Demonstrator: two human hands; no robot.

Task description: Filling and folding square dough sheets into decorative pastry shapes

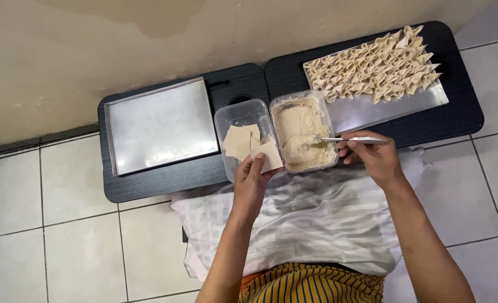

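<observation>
So my left hand [250, 178] has its grip pinched shut on a square dough wrapper [267, 155], holding it just over the near edge of the clear plastic tub [233, 115] that has a few more wrappers [239, 140] lying in it. My right hand [374, 154] is closed around the handle of a metal spoon [344, 139], and the bowl end is sunk in the pale filling [300, 134] in the second tub [330, 132], right beside the first. Both tubs sit on the low black desk [148, 188] (two of them pushed together, really). Far right there's a metal tray [384, 112] packed with folded dumplings [375, 66], and on the left an empty-looking metal tray [159, 126]. A white cloth [305, 224] covers my lap, tiled floor [64, 224] all around.
</observation>
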